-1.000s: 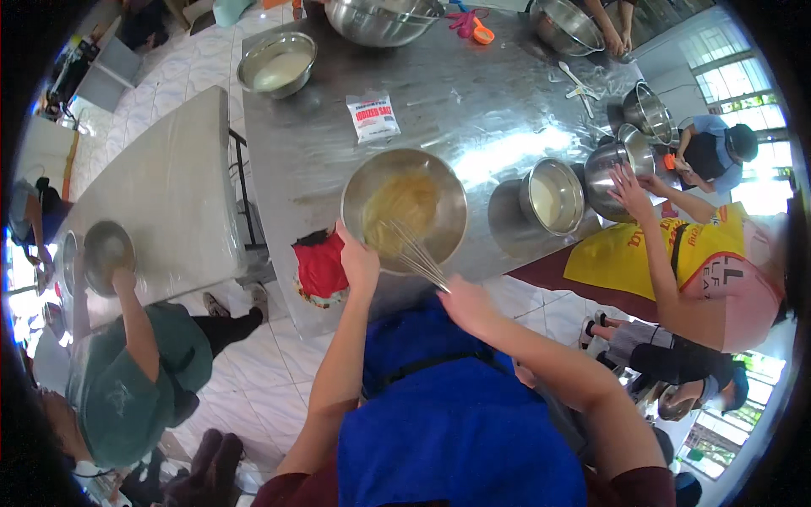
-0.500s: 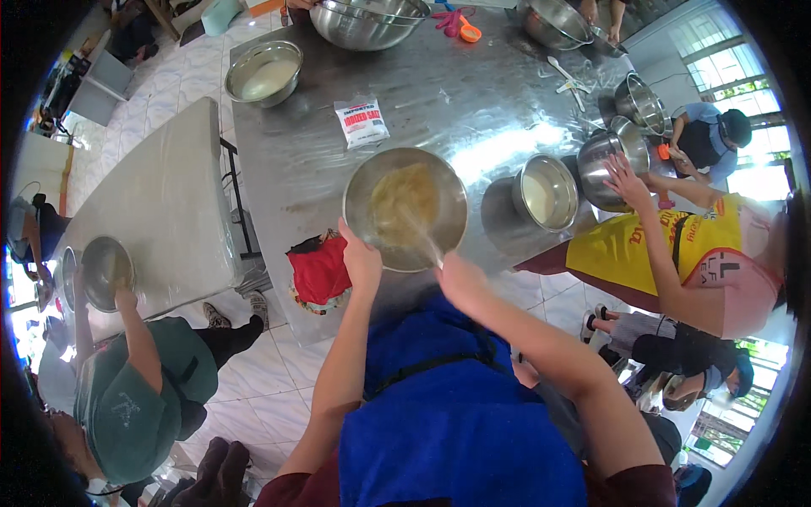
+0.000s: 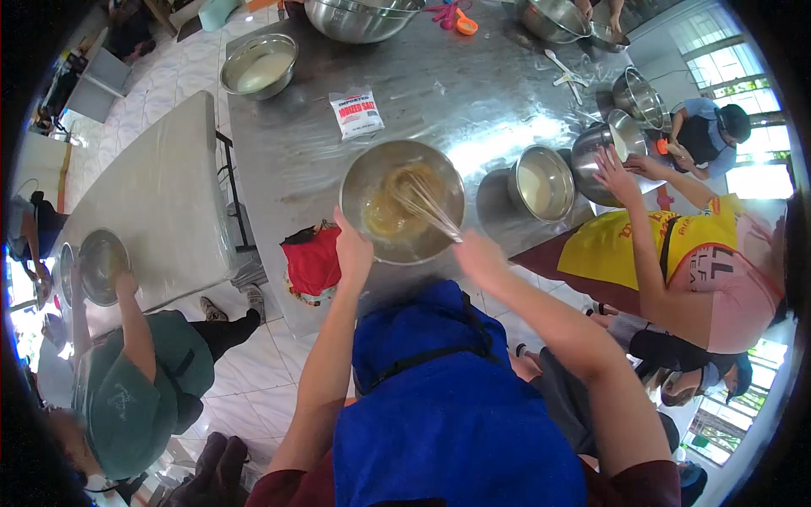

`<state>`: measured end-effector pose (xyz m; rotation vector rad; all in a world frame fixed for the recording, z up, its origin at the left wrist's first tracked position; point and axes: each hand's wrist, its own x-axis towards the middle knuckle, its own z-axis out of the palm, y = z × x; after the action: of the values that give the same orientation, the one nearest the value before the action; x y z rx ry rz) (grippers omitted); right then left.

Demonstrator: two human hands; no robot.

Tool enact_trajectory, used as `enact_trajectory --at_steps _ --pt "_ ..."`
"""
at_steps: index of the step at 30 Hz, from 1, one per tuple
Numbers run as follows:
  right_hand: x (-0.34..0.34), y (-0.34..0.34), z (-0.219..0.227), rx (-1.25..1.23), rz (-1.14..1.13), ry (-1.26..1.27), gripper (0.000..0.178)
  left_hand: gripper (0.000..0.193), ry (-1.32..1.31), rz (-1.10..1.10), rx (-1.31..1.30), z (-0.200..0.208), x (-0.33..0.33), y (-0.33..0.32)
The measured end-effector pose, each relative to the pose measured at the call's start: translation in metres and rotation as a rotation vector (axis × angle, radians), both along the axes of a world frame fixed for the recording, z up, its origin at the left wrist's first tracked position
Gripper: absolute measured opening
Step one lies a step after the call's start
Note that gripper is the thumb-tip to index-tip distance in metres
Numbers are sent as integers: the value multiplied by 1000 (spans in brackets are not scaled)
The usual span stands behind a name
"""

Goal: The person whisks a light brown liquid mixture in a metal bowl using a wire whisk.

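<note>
In front of me a steel mixing bowl [image 3: 358,182] holds a yellowish-brown wet mixture [image 3: 387,218]. My left hand [image 3: 353,253] grips the bowl's near left rim. A wire whisk [image 3: 427,211] dips into the mixture from the right, its handle wrapped in my right hand [image 3: 481,258], which is slightly blurred. Just left of my left hand lies a bundle of red cloth [image 3: 311,260] with a patterned edge. Beyond the bowl is a white plastic packet of salt [image 3: 356,113] with red print, lying flat.
Bowls of pale contents stand at the far left [image 3: 260,66] and right [image 3: 541,183] of the steel table [image 3: 287,160]. A large bowl [image 3: 365,19] and orange measuring scoop [image 3: 465,25] sit at the back. A co-worker in a yellow apron [image 3: 621,253] handles a bowl [image 3: 596,160] on the right.
The whisk has swept across the mixture, its wires showing more clearly now. My right hand has shifted slightly right. The co-worker's hands at the right bowl have moved.
</note>
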<state>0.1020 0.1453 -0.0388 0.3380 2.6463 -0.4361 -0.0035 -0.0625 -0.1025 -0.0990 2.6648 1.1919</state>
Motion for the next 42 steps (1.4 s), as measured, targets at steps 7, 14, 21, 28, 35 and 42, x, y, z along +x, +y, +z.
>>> enact_trajectory --at_steps 7,14,21,28,35,42 --pt "1 -6 23 -14 -4 -94 22 66 -35 -3 43 -9 16 -4" --pt "17 8 25 50 47 -103 21 66 -9 -17 -58 -9 4 -9" --pt "24 -25 12 12 31 5 17 67 5 -9 -41 -5 6 -6" --pt "6 -60 13 -58 -37 52 20 68 0 -1 -46 -9 4 2" --pt "-9 2 3 124 117 80 25 71 -47 -208 -105 -12 -26 -18" --pt "-6 -5 2 42 66 -60 18 70 5 -144 -93 -23 -28 -15"
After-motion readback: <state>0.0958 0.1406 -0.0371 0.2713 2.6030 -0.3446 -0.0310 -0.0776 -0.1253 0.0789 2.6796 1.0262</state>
